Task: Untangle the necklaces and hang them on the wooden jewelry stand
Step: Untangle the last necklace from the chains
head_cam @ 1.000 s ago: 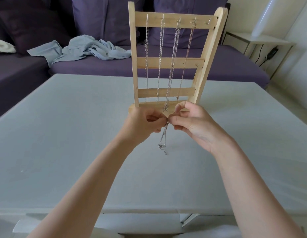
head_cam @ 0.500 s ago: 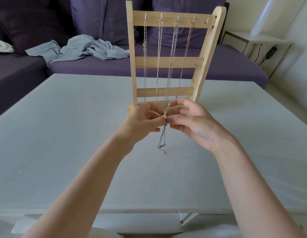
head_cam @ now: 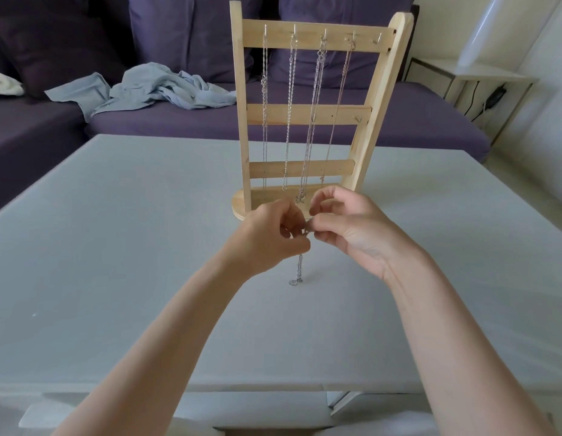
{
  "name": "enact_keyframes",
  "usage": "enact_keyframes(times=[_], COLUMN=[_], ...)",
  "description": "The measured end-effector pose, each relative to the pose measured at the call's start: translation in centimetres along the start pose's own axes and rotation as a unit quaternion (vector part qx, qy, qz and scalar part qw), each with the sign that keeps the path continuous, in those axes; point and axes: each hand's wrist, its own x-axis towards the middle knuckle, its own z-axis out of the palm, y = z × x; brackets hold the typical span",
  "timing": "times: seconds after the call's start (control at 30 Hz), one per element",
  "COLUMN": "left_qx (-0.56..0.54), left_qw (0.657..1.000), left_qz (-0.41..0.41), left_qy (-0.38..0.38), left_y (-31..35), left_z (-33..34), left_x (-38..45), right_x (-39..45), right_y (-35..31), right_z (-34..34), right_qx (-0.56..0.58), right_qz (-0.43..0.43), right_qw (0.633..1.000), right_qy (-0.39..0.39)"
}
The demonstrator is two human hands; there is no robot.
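A wooden jewelry stand rises upright on the grey table. Several silver necklaces hang from hooks along its top bar; the hook at the far right is bare. One hung chain ends in a small bow-shaped pendant just above my hands. In front of the stand's base, my left hand and my right hand meet fingertip to fingertip and pinch a thin silver chain. That chain hangs down from my fingers, and its end touches the tabletop.
Behind the table stands a purple sofa with a crumpled light-blue cloth lying on its seat. A white side table with a dark cable sits at the back right. The table's near edge runs below my forearms.
Both hands have lowered slightly away from the stand's base, so the bow pendant now shows above them. They still pinch the same chain between them.
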Motion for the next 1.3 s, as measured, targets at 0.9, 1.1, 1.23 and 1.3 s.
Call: enact_keyframes(times=[0.9, 1.1, 1.23, 1.3], left_qx=[-0.108, -0.108, -0.151, -0.140], left_qw=[0.992, 0.990, 0.983, 0.985], left_qz=[-0.059, -0.086, -0.106, -0.103], left_qy=[0.037, 0.007, -0.020, -0.012], left_y=[0.2, 0.2, 0.4, 0.5], left_z=[-1.4, -1.3, -0.9, -0.7], left_x=[-0.2, -0.3, -0.4, -0.2], right_x=[0.2, 0.0, 0.1, 0.2], right_y=[0.0, 0.0, -0.1, -0.1], right_z=[-0.2, 0.1, 0.2, 0.2], right_qx=[-0.045, -0.050, 0.044, 0.054], right_qz=[-0.016, -0.011, 0.001, 0.005], right_qw=[0.998, 0.999, 0.999, 0.999], right_qy=[0.035, 0.006, -0.005, -0.004])
